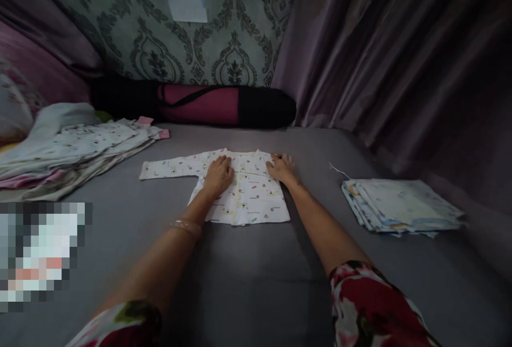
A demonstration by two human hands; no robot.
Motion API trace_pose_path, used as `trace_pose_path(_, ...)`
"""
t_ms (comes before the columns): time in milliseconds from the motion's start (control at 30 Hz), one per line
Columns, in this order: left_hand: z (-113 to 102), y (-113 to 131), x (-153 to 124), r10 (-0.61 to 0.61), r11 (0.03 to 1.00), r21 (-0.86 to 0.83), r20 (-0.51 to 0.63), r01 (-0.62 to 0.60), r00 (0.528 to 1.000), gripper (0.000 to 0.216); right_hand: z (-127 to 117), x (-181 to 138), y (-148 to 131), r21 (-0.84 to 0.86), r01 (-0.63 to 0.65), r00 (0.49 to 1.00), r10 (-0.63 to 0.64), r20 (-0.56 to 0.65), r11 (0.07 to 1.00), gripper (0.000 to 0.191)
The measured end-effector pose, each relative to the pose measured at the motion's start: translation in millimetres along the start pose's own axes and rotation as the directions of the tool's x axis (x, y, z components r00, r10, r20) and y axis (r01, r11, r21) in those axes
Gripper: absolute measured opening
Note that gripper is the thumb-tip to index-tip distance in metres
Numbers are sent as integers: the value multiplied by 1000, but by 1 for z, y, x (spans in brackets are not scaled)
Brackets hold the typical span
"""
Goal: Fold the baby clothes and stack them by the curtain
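Observation:
A small white long-sleeved baby shirt [256,203] with a scattered print lies spread on the grey sheet. One sleeve [172,168] stretches out to the left, while the other appears folded across the chest. My left hand [218,176] rests on the upper front of the shirt, fingers lying on the cloth. At the shirt's right shoulder edge is my right hand [283,170], its thumb and fingers apart and touching the fabric. The undersides of both hands are hidden.
Folded printed cloths [404,203] are stacked at the right. Loose baby clothes [100,142] are piled at the left. A long black and maroon bag [200,104] lies along the wall. Purple curtains [340,59] hang at the right. A blurred patch covers the lower left.

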State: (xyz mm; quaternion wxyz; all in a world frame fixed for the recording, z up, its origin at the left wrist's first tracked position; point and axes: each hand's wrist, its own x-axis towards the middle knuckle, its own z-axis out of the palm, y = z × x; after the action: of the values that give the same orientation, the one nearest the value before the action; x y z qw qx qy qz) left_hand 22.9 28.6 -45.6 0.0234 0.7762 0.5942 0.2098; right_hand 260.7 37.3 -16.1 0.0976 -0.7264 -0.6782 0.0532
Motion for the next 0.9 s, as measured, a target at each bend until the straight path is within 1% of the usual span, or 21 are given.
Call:
trace_pose_path(67,0,0,0,11,1000,5,-1,-11,1000,45,0,-7,-2,-50,29,998,-32,-47,998,51)
trace_pose_path(133,0,0,-1,21,1000,20,-9,-21,1000,45,1,-11,-2,-75,45,997,-50,-64,996,53)
trace_pose_path(233,1,-1,-1,12,999,45,-20,-12,1000,45,1,-12,-3,-90,49,998,-51,-20,995,54)
trace_pose_path(300,2,-1,-1,7,999,50,-22,-6,1000,44,1,-10,-7,-115,53,998,-55,-12,992,55)
trace_pose_path(400,3,-1,-1,12,999,38,-24,-11,1000,43,1,-7,-18,-175,100,991,-115,-74,980,54)
trace_pose_path(467,2,-1,-1,17,1000,20,-20,-17,1000,43,2,-6,-26,-157,143,984,-157,-84,977,53)
trace_pose_path(500,2,-2,0,16,1000,11,-19,-16,1000,42,2,-6,-28,-129,150,985,-160,-66,980,52)
trace_pose_path(633,4,-3,0,18,1000,6,-33,-18,999,42,5,-5,-33,-57,102,994,-100,30,993,50)
trace_pose_path(767,5,-3,0,6,1000,15,-53,-5,999,43,12,-8,-40,-44,34,998,-31,59,998,67)
trace_pose_path(900,3,0,-1,-6,1000,10,-34,6,999,43,17,-13,-61,-9,22,995,-21,94,1000,72)
